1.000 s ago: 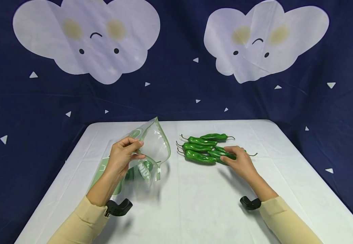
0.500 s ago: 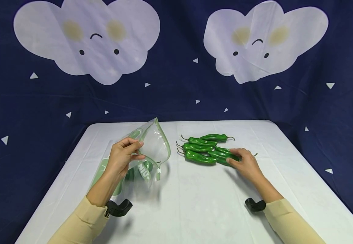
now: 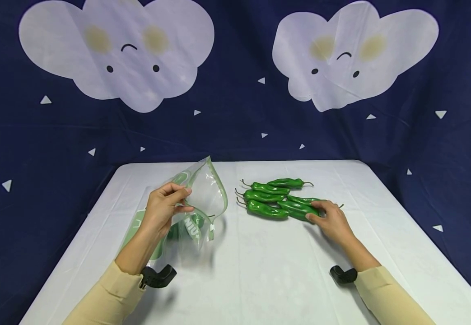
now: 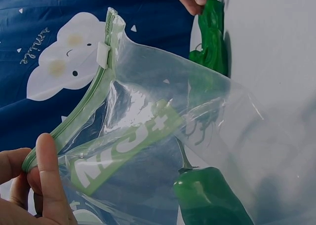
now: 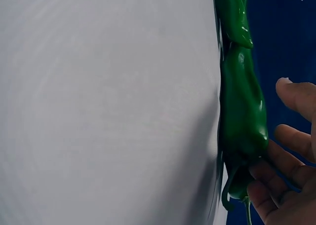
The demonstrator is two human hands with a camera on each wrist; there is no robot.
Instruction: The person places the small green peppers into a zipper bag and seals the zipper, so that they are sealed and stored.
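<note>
My left hand (image 3: 163,206) pinches the green-edged rim of a clear zip bag (image 3: 207,192) between thumb and fingers. The bag's mouth gapes toward the right. Through its plastic a green chili pepper (image 4: 210,195) shows in the left wrist view, stem up. On the right, my right hand (image 3: 333,222) is at the stem end of a green chili pepper (image 3: 298,209) lying in a group. The right wrist view has that hand's lower fingers against this pepper (image 5: 244,106) near its stem, while the thumb stands off from it.
Several more green chili peppers (image 3: 265,209) lie side by side on the white-covered table (image 3: 259,271), their stems mostly pointing left. Behind the table hangs a dark blue cloth (image 3: 235,126) with cloud pictures. A black wrist camera (image 3: 159,276) sits on the left wrist.
My right hand has shifted right and slightly nearer along the peppers, showing more of the pepper under it. The left hand and the bag stay in place.
</note>
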